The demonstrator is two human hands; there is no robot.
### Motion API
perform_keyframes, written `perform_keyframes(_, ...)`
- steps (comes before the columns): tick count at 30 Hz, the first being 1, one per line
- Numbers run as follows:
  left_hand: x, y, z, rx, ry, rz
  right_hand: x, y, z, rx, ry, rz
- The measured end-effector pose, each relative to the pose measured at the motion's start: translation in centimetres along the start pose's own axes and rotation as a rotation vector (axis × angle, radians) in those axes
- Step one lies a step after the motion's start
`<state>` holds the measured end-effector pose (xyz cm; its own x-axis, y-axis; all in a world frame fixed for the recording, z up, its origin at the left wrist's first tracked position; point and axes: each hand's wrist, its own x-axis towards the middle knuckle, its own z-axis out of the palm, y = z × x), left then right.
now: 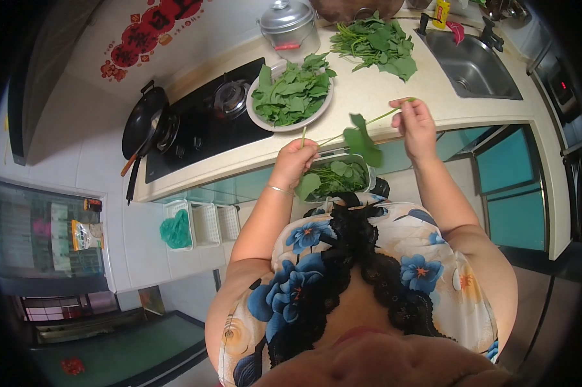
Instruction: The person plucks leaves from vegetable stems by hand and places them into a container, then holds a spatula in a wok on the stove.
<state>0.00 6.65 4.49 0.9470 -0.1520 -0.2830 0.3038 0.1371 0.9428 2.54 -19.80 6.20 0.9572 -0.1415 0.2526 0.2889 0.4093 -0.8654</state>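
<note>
Black wok (136, 126) at the left end of the stove (204, 119), shiny lidded pot (287, 27) back by the wall, steel sink (478, 68) off to the right. Oh, and a green plastic bag (175, 231) bunched up in a white basket (191, 216).

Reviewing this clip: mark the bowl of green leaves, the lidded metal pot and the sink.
Bowl (321, 108): head view, on its pale wall, lower right.
Metal pot (304, 42): head view, on its body, below the lid.
Sink (477, 66): head view, on the bare basin.
</note>
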Motion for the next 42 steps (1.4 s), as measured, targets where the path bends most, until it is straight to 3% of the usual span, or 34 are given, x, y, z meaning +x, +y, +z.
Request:
perform_keyframes(5, 0.2, 0.4, -1.6, -0.029, 0.1, -0.008, 1.2, -1.8, -2.5, -0.008, 0.101, -0.063)
perform_keyframes(7, -0.1, 1.0, -1.2, -0.051, 0.056, 0.002, 1.4, -2.1, -2.9, -0.166, 0.013, -0.165)
perform_keyframes(9, -0.3, 1.5, -0.6, -0.074, 0.013, 0.012, 0.7, -2.1, -2.3, -0.314, -0.028, -0.135)
perform_keyframes(11, -0.4, 1.7, 0.8, -0.141, -0.107, -0.026, -0.2, -1.8, -1.2, -0.63, -0.27, -0.134)
perform_keyframes(12, -0.5, 1.9, 1.4, -0.162, -0.132, -0.049, -0.4, -2.1, -0.4, -0.629, -0.27, -0.133)
perform_keyframes(14, -0.6, 2.1, 2.9, -0.168, -0.166, -0.069, -0.8, -3.0, 1.3, -0.845, -0.473, -0.396)
perform_keyframes(15, -0.7, 2.2, 3.5, -0.174, -0.201, -0.088, -0.9, -2.9, 1.8, -0.843, -0.473, -0.395)
perform_keyframes(17, -0.6, 2.2, 4.3, -0.16, -0.217, -0.098, -1.0, -2.8, 2.5, -0.942, -0.521, -0.607)
perform_keyframes(20, -0.6, 2.3, 4.9, -0.108, -0.24, -0.098, -1.1, -2.9, 3.1, -0.988, -0.558, -0.656)
perform_keyframes(36, -0.1, 1.8, 4.3, -0.158, -0.297, -0.127, -1.5, -1.0, 3.3, -0.94, -0.578, -0.642)
perform_keyframes(42, 0.0, 1.4, 4.1, -0.23, -0.296, -0.114, -2.4, 1.1, 3.3, -0.803, -0.632, -0.451)
